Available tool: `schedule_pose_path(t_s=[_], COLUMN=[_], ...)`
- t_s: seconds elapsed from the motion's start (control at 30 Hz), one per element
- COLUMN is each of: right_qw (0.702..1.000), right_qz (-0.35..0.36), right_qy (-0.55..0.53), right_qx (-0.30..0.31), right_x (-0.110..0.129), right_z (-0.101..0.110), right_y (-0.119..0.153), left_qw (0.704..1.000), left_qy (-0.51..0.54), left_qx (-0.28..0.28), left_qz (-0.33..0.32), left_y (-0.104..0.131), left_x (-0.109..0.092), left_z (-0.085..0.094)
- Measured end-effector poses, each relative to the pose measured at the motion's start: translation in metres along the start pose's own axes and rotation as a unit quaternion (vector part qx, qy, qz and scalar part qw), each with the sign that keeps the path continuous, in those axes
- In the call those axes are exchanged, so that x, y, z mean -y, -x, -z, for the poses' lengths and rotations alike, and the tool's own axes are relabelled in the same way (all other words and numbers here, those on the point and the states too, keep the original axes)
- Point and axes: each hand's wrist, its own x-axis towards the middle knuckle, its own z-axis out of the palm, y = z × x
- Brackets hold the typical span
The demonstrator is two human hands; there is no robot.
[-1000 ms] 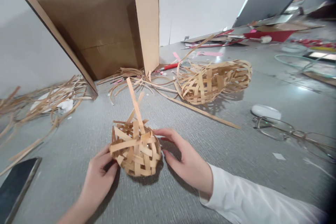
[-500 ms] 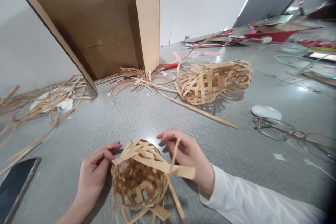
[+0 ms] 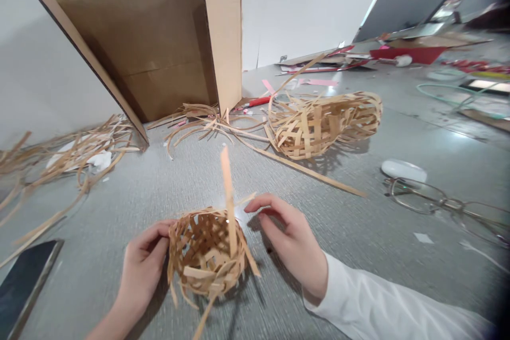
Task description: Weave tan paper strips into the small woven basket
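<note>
A small woven basket [image 3: 209, 252] of pale flat strips lies near the front of the table, its open mouth turned toward me. One long strip [image 3: 228, 191] stands up from its right side, and several loose ends stick out below and to the right. At the basket's left rim, my left hand [image 3: 144, 260] has its thumb and fingers closed on the weave. My right hand [image 3: 287, 241] hovers just right of the basket, fingers curved and apart, holding nothing. A thin strip end points toward its index fingertip; whether they touch is unclear.
A larger woven piece [image 3: 319, 125] lies behind, beside a long loose strip [image 3: 306, 170]. An upright cardboard box [image 3: 159, 64] stands at the back, with strip scraps [image 3: 79, 156] around it. A phone [image 3: 26, 287] lies left; glasses [image 3: 450, 203] and a white mouse-like object [image 3: 404, 170] lie right.
The basket has rolled so its mouth faces up more. The wide strip that lay across it toward my right hand now stands upright. My right hand has come free of the strips.
</note>
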Motion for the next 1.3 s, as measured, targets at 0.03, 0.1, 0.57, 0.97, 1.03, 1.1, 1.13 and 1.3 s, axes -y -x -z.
schedule_pose_path(t_s=[0.03, 0.1, 0.57, 0.97, 1.03, 1.1, 1.13, 1.3], right_qw=[1.000, 0.994, 0.939, 0.931, 0.935, 0.940, 0.943, 0.957], right_qz=[0.014, 0.063, -0.064, -0.107, -0.112, -0.098, -0.086, -0.042], right_qy=[-0.011, -0.056, -0.313, -0.320, -0.307, -0.300, -0.298, -0.266], right_qx=[0.009, 0.068, 0.129, 0.137, 0.134, 0.125, 0.120, 0.109], right_x=[0.001, 0.002, -0.006, 0.006, 0.008, 0.010, 0.011, 0.014], right_z=[0.001, 0.003, -0.021, -0.023, -0.023, -0.022, -0.021, -0.021], right_y=[0.001, 0.003, 0.008, 0.023, 0.026, 0.027, 0.026, 0.023], left_qw=[1.000, 0.999, 0.997, 0.968, 0.962, 0.954, 0.948, 0.885], left_qy=[-0.003, -0.014, 0.030, -0.016, -0.024, -0.065, -0.094, -0.262], left_qx=[0.007, 0.023, 0.017, -0.030, -0.055, -0.054, -0.044, -0.034], left_qz=[-0.006, -0.030, -0.074, -0.248, -0.266, -0.287, -0.302, -0.384], left_y=[0.000, 0.001, 0.013, 0.057, 0.054, 0.048, 0.044, 0.024], left_x=[0.000, 0.001, 0.009, -0.006, -0.012, -0.019, -0.024, -0.061], left_z=[0.000, 0.001, 0.004, -0.026, -0.023, -0.018, -0.015, -0.009])
